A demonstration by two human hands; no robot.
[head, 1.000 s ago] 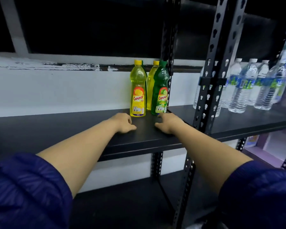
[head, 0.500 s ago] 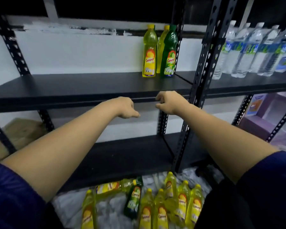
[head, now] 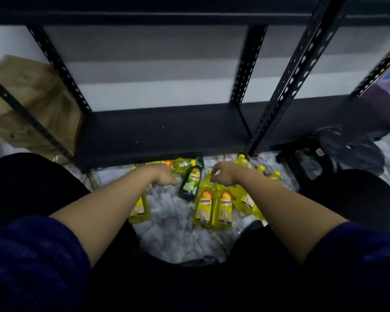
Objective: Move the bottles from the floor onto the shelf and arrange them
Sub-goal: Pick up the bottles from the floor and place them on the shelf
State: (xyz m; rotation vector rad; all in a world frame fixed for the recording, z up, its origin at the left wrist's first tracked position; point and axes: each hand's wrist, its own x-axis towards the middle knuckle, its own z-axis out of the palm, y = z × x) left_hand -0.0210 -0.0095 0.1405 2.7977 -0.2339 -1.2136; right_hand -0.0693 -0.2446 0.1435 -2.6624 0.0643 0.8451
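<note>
Reaching down from shelf level | both hands (head: 164, 176) (head: 223, 175) loosely curled, empty | over floor bottles (head: 204, 206)

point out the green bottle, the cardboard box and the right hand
green bottle (head: 190, 183): head view, on its label.
cardboard box (head: 35, 97): head view, on its brown side.
right hand (head: 224, 175): head view, on the back of the hand.

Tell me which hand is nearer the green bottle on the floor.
Left. The left hand hovers just beside the green bottle, on its left; the right hand hangs farther off, over the yellow bottles.
</note>
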